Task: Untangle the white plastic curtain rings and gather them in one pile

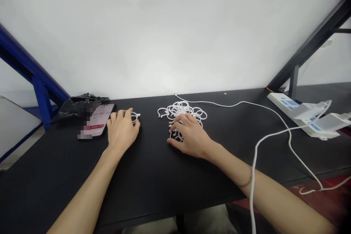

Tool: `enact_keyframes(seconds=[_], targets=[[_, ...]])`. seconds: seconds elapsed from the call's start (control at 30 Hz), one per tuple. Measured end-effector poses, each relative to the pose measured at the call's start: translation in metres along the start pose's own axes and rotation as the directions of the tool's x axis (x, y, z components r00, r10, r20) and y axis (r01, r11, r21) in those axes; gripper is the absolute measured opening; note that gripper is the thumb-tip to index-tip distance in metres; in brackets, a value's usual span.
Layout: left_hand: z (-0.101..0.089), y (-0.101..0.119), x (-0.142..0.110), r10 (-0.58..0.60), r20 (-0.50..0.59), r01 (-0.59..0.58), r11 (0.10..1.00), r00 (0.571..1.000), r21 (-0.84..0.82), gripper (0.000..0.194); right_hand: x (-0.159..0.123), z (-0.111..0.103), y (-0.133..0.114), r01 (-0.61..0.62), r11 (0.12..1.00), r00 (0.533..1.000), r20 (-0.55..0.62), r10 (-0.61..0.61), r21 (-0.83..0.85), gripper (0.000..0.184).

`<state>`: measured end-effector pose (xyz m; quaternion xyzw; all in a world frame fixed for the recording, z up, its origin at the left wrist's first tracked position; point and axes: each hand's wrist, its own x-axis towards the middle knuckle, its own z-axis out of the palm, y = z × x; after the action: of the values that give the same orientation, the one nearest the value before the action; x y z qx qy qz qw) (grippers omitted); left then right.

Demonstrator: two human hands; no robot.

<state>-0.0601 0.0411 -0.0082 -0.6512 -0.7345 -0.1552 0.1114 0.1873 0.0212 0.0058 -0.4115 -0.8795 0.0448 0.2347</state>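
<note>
A pile of several white plastic rings (183, 111) lies on the black table (153, 175) near the wall. My right hand (189, 135) rests palm down on the near edge of that pile, fingers curled over a few rings. My left hand (122, 128) lies to the left, its fingers bent and touching a small cluster of white rings (135, 117) set apart from the pile. A phone (99, 119) with a lit timer screen lies just left of my left hand.
A crumpled black bag (79, 104) sits behind the phone. White power strips (307, 115) lie at the right, with white cables (255, 161) running across the table and over my right forearm. A blue frame (41, 91) stands left, a black strut (309, 44) right.
</note>
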Motion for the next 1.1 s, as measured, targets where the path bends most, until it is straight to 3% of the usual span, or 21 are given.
enact_keyframes(seconds=[0.17,0.33,0.47,0.6,0.73,0.87,1.1], targets=[[0.005,-0.001,0.002,-0.003,0.057,0.003,1.0,0.998,0.001,0.052,0.0,0.001,-0.002,-0.003,1.0,1.0,0.029,0.004,-0.013,0.021],[0.001,0.006,-0.002,0.066,0.01,-0.065,0.994,0.998,-0.085,0.052,0.0,0.003,-0.001,0.022,1.0,1.0,0.022,-0.022,0.003,0.008],[-0.008,0.019,-0.011,0.222,-0.017,-0.218,0.936,0.975,-0.277,0.043,0.001,0.002,-0.003,-0.002,0.997,1.0,-0.003,0.002,0.079,0.004],[-0.016,0.03,-0.02,0.452,0.017,-0.388,0.784,0.892,-0.484,0.038,0.004,-0.004,-0.006,-0.089,0.963,0.993,-0.052,0.106,0.255,0.005],[-0.023,0.036,-0.028,0.524,0.092,-0.375,0.71,0.846,-0.597,0.045,0.008,-0.01,-0.008,-0.198,0.841,0.965,-0.052,0.258,0.503,0.003],[-0.027,0.043,-0.032,0.533,0.111,-0.357,0.692,0.839,-0.627,0.047,0.009,-0.014,-0.009,-0.269,0.718,0.938,0.007,0.345,0.641,0.009],[-0.027,0.046,-0.034,0.493,0.088,-0.322,0.683,0.866,-0.655,0.04,0.009,-0.013,-0.009,-0.242,0.674,0.943,0.005,0.333,0.698,0.008]])
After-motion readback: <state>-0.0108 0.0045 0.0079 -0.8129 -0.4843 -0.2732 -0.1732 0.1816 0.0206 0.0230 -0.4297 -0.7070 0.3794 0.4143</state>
